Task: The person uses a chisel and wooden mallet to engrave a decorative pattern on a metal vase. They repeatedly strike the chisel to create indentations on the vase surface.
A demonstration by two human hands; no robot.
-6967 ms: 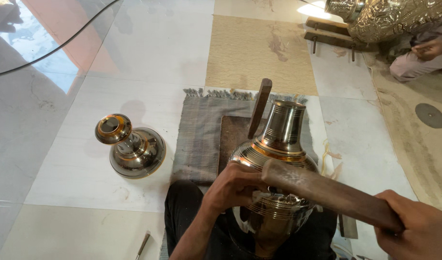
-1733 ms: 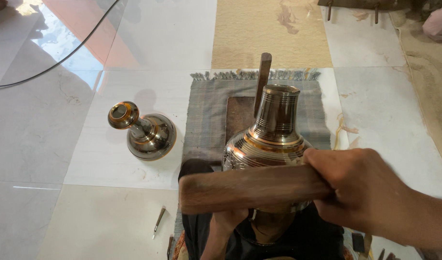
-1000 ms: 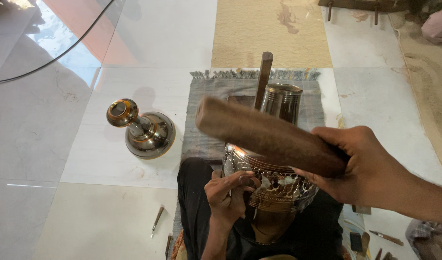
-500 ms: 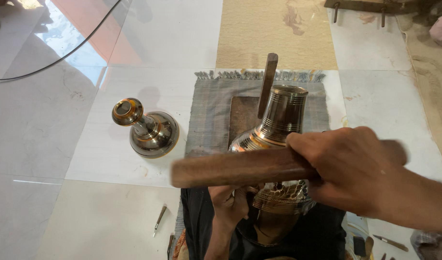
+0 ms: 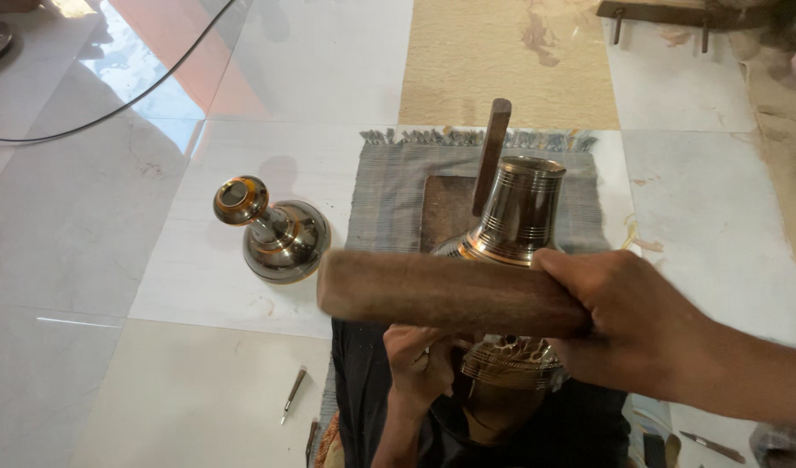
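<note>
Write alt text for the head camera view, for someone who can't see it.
The right hand grips a wooden mallet crosswise over an ornate metal vessel, while the left hand works at its side. A grey mat lies beneath, and a second metal piece stands on the tiled floor.

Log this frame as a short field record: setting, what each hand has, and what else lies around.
setting: tiled floor, grey fringed mat
right hand: grips a wooden mallet held crosswise over a brass vessel
left hand: below the mallet, against the vessel's lower part; what it holds is hidden
nearby: second metal piece left of the mat, upright wooden stick, small tool, black cable
</note>
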